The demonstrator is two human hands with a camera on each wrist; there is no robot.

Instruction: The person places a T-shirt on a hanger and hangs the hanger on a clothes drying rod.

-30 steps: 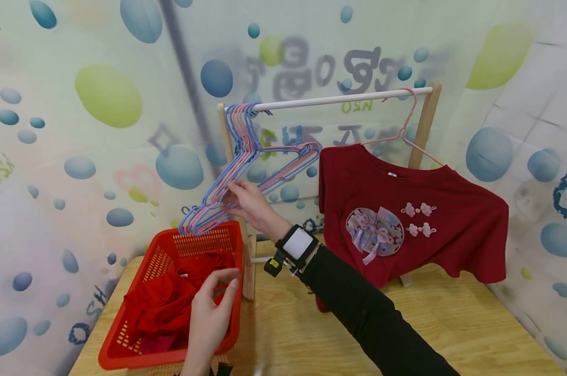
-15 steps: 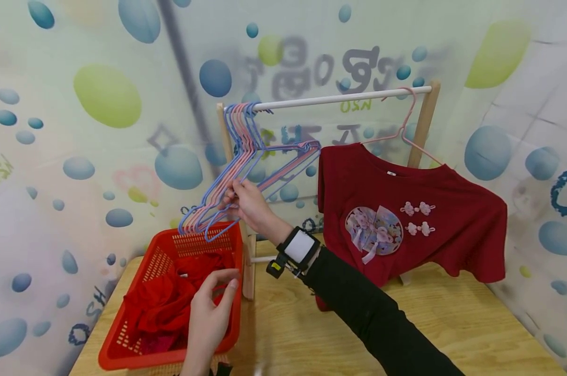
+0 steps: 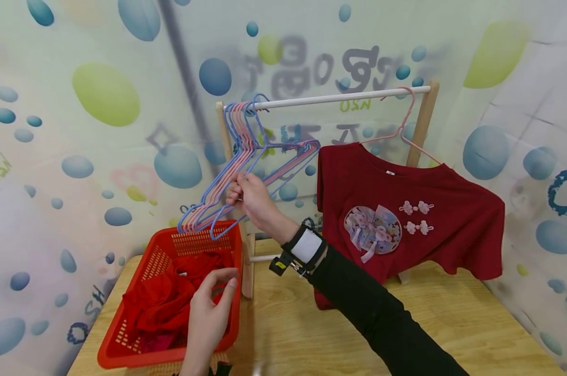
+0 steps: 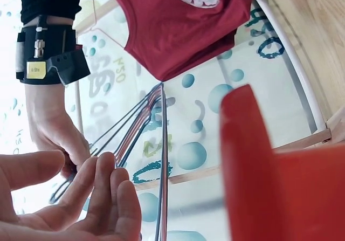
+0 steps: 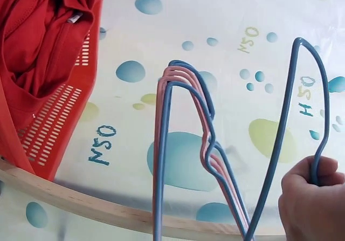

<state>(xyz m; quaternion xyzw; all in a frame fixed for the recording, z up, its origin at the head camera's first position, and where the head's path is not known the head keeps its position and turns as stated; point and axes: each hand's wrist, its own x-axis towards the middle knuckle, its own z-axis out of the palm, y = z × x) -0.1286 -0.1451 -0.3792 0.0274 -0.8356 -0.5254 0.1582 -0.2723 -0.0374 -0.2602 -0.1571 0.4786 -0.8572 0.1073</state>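
Observation:
My right hand (image 3: pixel 252 198) grips one blue hanger (image 5: pixel 281 128) by its shoulder wire, fingers curled round it. That hanger stands apart from the bunch of blue and pink hangers (image 3: pixel 217 188) at the rail's left end, and its hook sits raised at the rail. Over the red basket (image 3: pixel 105 334), my left hand (image 3: pixel 210 313) is held with fingers and thumb loosely bent and nothing between them. Crumpled red clothing (image 3: pixel 158 303) fills the basket. A dark red T-shirt (image 3: pixel 434 235) hangs on a pink hanger (image 3: pixel 402 130) at the right.
The white rail (image 3: pixel 321 99) spans two wooden posts (image 3: pixel 423 125) of a small rack on the wooden table (image 3: pixel 292 334). Behind it is a wall covering (image 3: pixel 180 47) patterned with blue and green spots.
My right hand has drawn one blue hanger away from the bunch, slightly right and up, and its hook has risen at the rail. The left hand has stayed in place.

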